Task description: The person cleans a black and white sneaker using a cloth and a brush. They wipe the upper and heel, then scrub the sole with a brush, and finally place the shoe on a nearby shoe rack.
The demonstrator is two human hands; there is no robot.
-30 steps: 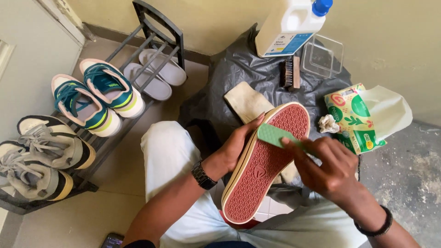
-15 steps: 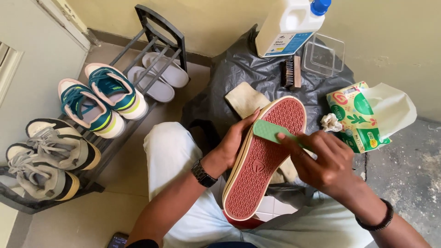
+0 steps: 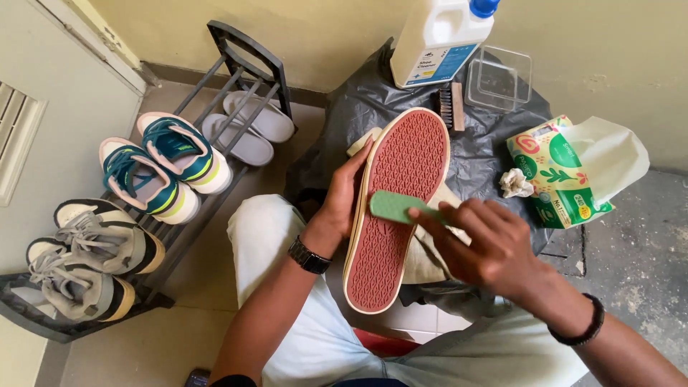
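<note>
Sneaker (image 3: 396, 215), turned red sole up over the person's lap, is gripped along its cream edge by the left hand (image 3: 344, 197), fingers curled tight on the rim. The right hand (image 3: 487, 247) pinches a green brush (image 3: 396, 207) flat against mid-sole. Black plastic sheet (image 3: 401, 100) lies beyond the toe; a shoe rack (image 3: 236, 93) with 3 pairs crowds the left.

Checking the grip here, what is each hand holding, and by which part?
Left hand grips the shoe by its side edge, sole up. Right hand holds the green brush by its handle end.
</note>
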